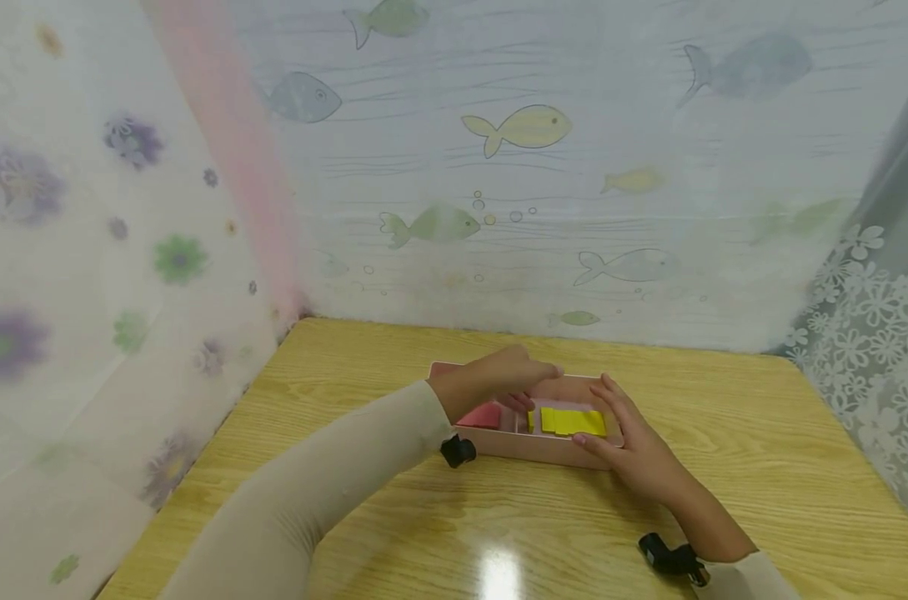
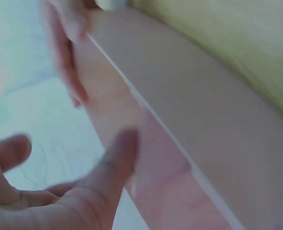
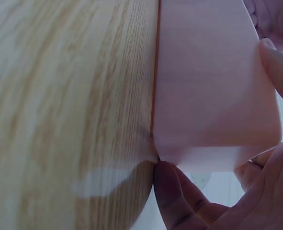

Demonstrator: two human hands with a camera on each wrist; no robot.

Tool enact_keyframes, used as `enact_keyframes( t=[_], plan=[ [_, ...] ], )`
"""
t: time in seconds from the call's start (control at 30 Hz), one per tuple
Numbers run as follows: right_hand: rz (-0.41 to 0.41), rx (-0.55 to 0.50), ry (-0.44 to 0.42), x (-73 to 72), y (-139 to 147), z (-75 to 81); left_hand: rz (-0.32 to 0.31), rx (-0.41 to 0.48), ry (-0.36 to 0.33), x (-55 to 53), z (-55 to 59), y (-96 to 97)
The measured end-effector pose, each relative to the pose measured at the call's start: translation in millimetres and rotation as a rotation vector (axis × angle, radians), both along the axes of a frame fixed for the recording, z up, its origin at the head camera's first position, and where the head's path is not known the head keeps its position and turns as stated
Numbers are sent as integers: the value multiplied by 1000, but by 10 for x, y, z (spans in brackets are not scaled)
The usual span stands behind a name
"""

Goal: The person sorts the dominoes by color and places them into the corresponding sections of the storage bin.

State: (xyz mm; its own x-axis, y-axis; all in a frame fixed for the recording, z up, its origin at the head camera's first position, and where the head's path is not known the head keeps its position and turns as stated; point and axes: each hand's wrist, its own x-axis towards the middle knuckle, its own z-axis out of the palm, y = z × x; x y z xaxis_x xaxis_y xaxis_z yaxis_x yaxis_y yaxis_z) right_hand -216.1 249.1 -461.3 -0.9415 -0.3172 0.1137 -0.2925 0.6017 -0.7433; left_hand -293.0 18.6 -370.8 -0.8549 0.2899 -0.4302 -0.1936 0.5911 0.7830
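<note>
A long, low pink box [image 1: 544, 451] with a white rim and a divider lies on the table. Flat yellow pieces [image 1: 577, 422] sit in its right compartment, and a red flat piece [image 1: 482, 415] shows in the left one. My left hand [image 1: 499, 377] hovers over the box, fingers dipping in near the divider. In the left wrist view that hand [image 2: 91, 194] is blurred, its thumb and fingers apart with nothing seen between them. My right hand [image 1: 641, 457] grips the box's right end. The right wrist view shows its thumb [image 3: 277, 64] at the rim and its fingers around the end.
The wooden table [image 1: 724, 467] runs back to a fish-print cloth [image 1: 521, 275]. A flower-print cloth [image 1: 176, 258] hangs at the left, and a lacy grey curtain [image 1: 866, 308] at the right. Black wrist cameras [image 1: 459, 451] sit on both wrists.
</note>
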Motion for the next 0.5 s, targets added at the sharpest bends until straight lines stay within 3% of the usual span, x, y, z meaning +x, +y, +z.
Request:
enact_keyframes(
  t=[0.1,0.23,0.4,0.5],
  plan=[
    [5,-3,5,-2,-4,-8,7,73,-112,50,50,41],
    [7,-17,9,-5,9,-18,-37,166,-197,94,70,104],
    [9,-24,10,-4,12,-22,-81,209,-244,145,44,137],
    [10,-19,12,-7,12,-21,-76,186,-222,168,33,140]
  ],
)
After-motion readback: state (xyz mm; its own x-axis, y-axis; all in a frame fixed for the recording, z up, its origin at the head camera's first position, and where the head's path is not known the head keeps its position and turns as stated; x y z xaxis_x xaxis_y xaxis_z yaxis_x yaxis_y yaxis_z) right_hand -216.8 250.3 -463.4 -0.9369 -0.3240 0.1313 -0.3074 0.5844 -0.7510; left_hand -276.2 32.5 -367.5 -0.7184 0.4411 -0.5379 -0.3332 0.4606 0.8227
